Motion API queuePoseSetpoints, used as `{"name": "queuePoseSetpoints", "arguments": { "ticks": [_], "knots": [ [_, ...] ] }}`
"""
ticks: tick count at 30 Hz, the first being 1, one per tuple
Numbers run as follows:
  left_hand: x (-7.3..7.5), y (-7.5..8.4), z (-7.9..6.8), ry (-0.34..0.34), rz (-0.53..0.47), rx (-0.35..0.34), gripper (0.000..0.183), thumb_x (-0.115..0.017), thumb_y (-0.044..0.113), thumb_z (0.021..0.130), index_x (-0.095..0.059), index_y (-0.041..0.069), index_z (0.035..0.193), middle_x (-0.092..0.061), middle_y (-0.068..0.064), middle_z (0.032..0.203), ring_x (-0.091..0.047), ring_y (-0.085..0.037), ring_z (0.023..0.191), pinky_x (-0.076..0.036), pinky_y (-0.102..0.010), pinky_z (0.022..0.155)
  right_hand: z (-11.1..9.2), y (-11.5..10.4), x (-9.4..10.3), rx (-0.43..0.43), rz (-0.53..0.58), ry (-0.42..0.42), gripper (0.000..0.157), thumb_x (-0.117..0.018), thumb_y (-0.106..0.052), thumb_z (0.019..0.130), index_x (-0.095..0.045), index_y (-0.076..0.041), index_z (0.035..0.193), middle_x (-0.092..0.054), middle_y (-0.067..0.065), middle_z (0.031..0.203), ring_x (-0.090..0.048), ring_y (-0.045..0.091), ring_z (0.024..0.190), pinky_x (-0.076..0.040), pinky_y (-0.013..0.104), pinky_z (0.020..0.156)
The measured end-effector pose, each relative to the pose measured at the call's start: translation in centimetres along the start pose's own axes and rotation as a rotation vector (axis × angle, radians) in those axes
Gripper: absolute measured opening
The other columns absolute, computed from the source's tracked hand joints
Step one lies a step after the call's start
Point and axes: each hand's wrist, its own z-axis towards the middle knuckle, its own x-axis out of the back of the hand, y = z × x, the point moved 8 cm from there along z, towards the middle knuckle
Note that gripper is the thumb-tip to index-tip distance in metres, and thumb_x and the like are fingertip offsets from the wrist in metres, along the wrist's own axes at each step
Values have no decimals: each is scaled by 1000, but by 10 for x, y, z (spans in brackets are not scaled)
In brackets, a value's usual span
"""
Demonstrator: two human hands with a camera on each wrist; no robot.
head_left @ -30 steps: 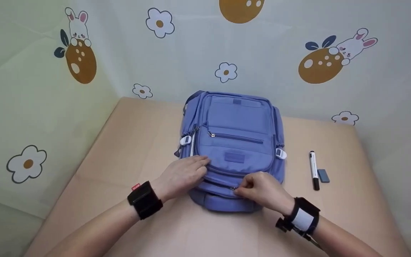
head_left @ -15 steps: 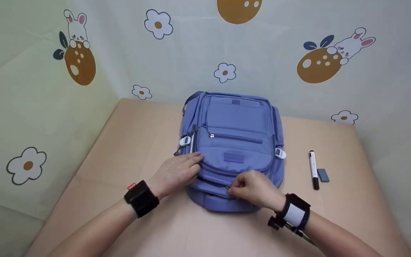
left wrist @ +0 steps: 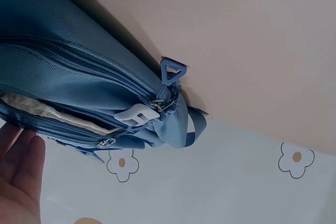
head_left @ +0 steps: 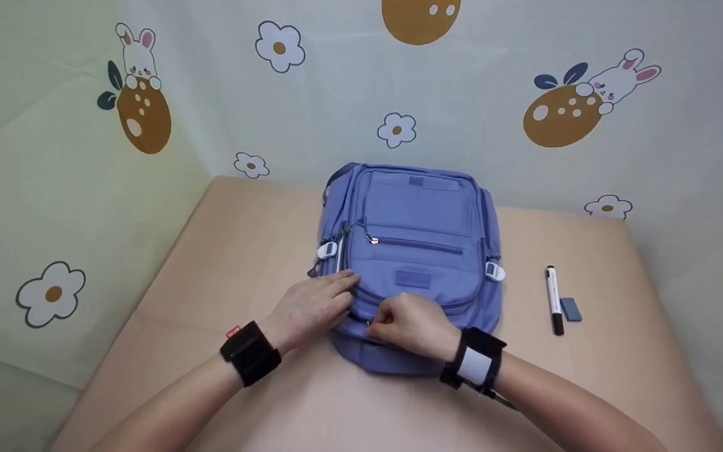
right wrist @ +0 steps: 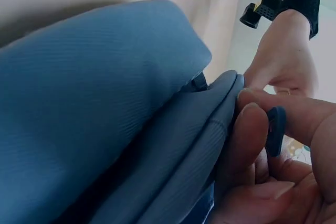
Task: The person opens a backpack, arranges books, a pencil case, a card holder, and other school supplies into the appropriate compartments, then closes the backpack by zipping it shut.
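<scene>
In the head view, a blue backpack (head_left: 424, 207) lies on the tan table (head_left: 242, 245) near the middle, its front facing up and its top toward the flower-and-rabbit cloth (head_left: 336, 94). The left hand (head_left: 314, 304) rests on the backpack's left edge, its fingers fairly straight and close together, gripping nothing. The right hand (head_left: 415, 323) is over the lower front, thumb and forefinger pinched together at a front pocket's zip. Both wrists wear black bands (head_left: 250, 353). To the right of the backpack, well apart from it, lie a white marker (head_left: 555, 300) with black ends and, just beside it, a small blue-grey block (head_left: 570, 309). In the left wrist view, the left hand's fingertips touch the backpack's edge; a white buckle (left wrist: 139, 114) and a triangular loop (left wrist: 172, 72) show on its side, and pale fabric (left wrist: 58, 115) shows through an open zip. In the right wrist view, the right hand's curled fingers hold a blue zip pull (right wrist: 275, 129) close to the backpack's folds, with the left hand beyond.
</scene>
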Motion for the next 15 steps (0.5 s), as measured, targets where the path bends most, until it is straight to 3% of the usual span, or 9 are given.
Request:
{"name": "queuePoseSetpoints", "arguments": {
  "ticks": [4,8,11,15],
  "knots": [
    [2,2,2,7,-16,15,11,-74,11,88,-64,7,86,-69,-13,128,-65,-28,121,-56,-39,91,-5,4,5,15,18,14,15,-81,-35,86,-76,-23,78,-66,-19,70,-59,1,59,-50,27,55],
    [4,11,5,3,-92,21,15,-76,19,85,-67,10,92,-68,-9,121,-64,-27,110,-55,-38,90,-10,10,9,13,63,10,18,-81,-36,87,-73,-24,76,-64,-19,68,-58,1,59,-50,26,54],
    [3,23,10,-27,-159,23,22,-78,28,84,-68,13,97,-64,-3,110,-60,-22,98,-52,-35,81,-13,12,12,4,121,-3,20,-80,-36,87,-71,-24,75,-63,-18,68,-56,2,58,-46,24,52],
    [-3,34,17,-50,-230,60,18,-80,27,86,-71,16,97,-62,2,99,-56,-18,88,-49,-33,74,-17,12,14,-13,188,-38,18,-80,-38,88,-72,-24,79,-65,-17,71,-56,2,60,-45,23,52]
  ]
}}
